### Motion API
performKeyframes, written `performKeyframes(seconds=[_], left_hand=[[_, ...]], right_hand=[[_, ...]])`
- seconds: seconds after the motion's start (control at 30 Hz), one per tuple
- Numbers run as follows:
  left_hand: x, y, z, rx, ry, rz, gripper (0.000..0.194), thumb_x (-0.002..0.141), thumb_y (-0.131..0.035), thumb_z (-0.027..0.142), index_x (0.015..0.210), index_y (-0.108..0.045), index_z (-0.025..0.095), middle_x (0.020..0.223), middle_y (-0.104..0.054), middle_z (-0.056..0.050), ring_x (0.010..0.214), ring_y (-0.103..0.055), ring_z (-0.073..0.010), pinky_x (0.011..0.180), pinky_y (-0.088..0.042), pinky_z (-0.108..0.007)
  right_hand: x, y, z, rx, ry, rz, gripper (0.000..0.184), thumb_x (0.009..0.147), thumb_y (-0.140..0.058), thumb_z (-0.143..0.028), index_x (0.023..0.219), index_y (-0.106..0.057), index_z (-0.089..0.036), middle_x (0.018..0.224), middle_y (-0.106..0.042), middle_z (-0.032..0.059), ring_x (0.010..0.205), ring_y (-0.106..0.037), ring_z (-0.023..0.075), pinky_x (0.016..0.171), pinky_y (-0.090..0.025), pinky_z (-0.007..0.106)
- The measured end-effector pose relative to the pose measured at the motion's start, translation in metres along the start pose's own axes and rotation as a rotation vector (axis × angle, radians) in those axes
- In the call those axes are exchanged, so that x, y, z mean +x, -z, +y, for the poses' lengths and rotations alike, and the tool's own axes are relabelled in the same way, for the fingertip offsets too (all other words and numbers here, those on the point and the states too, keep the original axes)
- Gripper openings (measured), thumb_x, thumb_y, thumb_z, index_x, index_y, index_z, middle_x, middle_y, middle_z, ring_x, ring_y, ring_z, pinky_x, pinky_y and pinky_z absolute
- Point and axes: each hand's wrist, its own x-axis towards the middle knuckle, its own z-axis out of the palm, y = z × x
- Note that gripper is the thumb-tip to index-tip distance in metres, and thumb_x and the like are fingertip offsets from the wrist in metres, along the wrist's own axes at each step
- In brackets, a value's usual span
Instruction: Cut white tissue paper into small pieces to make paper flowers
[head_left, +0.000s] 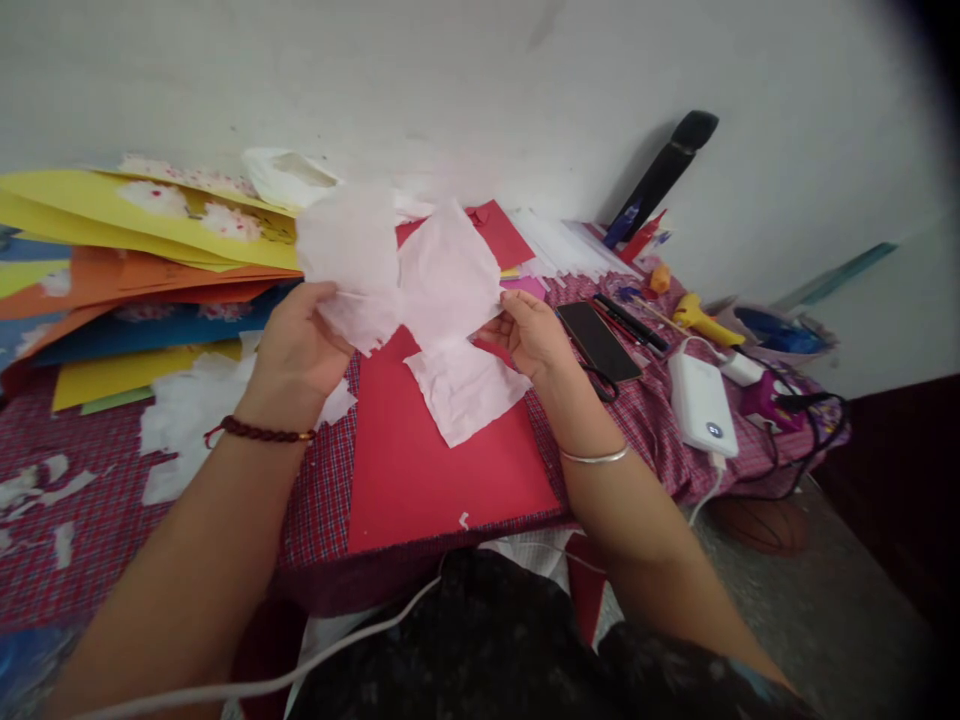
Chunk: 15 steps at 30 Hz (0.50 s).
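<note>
Between my two hands hangs a thin, pale tissue paper with an irregular, lobed outline and small nicks along one edge. My left hand grips it at the left edge, thumb on top. At the other side my right hand pinches its edge between thumb and fingers. Beneath it lies a red paper sheet, and the tissue's lower flap droops over that sheet. A tiny white scrap rests near the sheet's front edge. Part of the tissue blurs into the pale wall behind.
Folded coloured papers with white decorations are stacked left, beside white tissue pieces. To the right are a phone, pens, a yellow glue gun and a white power bank. White strips lie at the back.
</note>
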Motion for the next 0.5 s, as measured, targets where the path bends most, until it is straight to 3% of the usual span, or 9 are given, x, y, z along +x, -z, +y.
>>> performKeyframes(seconds=[0.1, 0.23, 0.4, 0.5], left_hand=[[0.004, 0.006, 0.000, 0.024, -0.018, -0.066, 0.015, 0.061, -0.062, 0.021, 0.074, -0.055, 0.025, 0.085, -0.071, 0.002, 0.113, -0.060, -0.0203, 0.097, -0.053, -0.037], [0.009, 0.012, 0.000, 0.000, -0.098, -0.001, 0.022, 0.056, -0.061, 0.023, 0.077, -0.053, 0.027, 0.078, -0.068, 0.004, 0.111, -0.059, -0.0212, 0.095, -0.053, -0.037], [0.003, 0.005, -0.003, 0.162, -0.336, 0.199, 0.022, 0.063, -0.066, 0.015, 0.080, -0.054, 0.024, 0.083, -0.067, 0.008, 0.095, -0.059, -0.0137, 0.093, -0.050, -0.028], [0.006, 0.008, 0.005, 0.115, -0.381, 0.249, 0.015, 0.073, -0.056, 0.012, 0.083, -0.050, 0.022, 0.087, -0.066, 0.008, 0.099, -0.060, -0.0109, 0.096, -0.049, -0.026]], right_hand=[[0.008, 0.004, 0.004, 0.047, 0.013, 0.087, 0.021, 0.083, -0.070, -0.033, 0.077, -0.053, -0.024, 0.062, -0.062, -0.0054, 0.055, -0.062, 0.0126, 0.056, -0.057, 0.027], [0.014, 0.007, 0.008, 0.135, 0.058, 0.206, 0.016, 0.081, -0.066, -0.032, 0.078, -0.053, -0.023, 0.067, -0.066, -0.0040, 0.061, -0.064, 0.0129, 0.060, -0.057, 0.026], [0.011, 0.004, 0.012, 0.042, 0.127, 0.139, 0.020, 0.081, -0.068, -0.037, 0.079, -0.053, -0.025, 0.067, -0.063, -0.0038, 0.065, -0.066, 0.0159, 0.064, -0.057, 0.030], [0.014, 0.007, 0.011, 0.060, 0.177, 0.127, 0.020, 0.082, -0.068, -0.037, 0.079, -0.053, -0.025, 0.069, -0.063, -0.0037, 0.065, -0.065, 0.0151, 0.065, -0.057, 0.029]])
